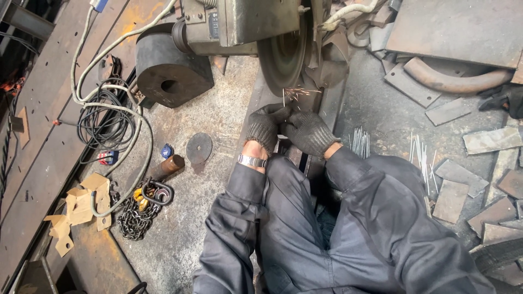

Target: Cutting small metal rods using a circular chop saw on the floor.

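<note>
I've got both gloved hands, left hand [265, 126] & right hand [308, 132], pinched shut on a thin rod [284, 99] just below the grinding wheel [283, 54], steadying the tip; sparks [299, 93] fly.

1. Chain [135, 220] beside torn cardboard [81, 207].
2. Coiled cable [106, 120] on the floor.
3. Loose disc [199, 147] near a pipe stub [169, 166].
4. Metal offcuts [479, 179] at right.
5. Curved pipe [455, 80].

L hand [265, 126] & R hand [308, 132], gloved, pinch thin rod [284, 99] at grinding wheel [283, 53], sparks [298, 92]. Rods [360, 142] right; disc [199, 147], chain [135, 218], cables [106, 117] left.
</note>
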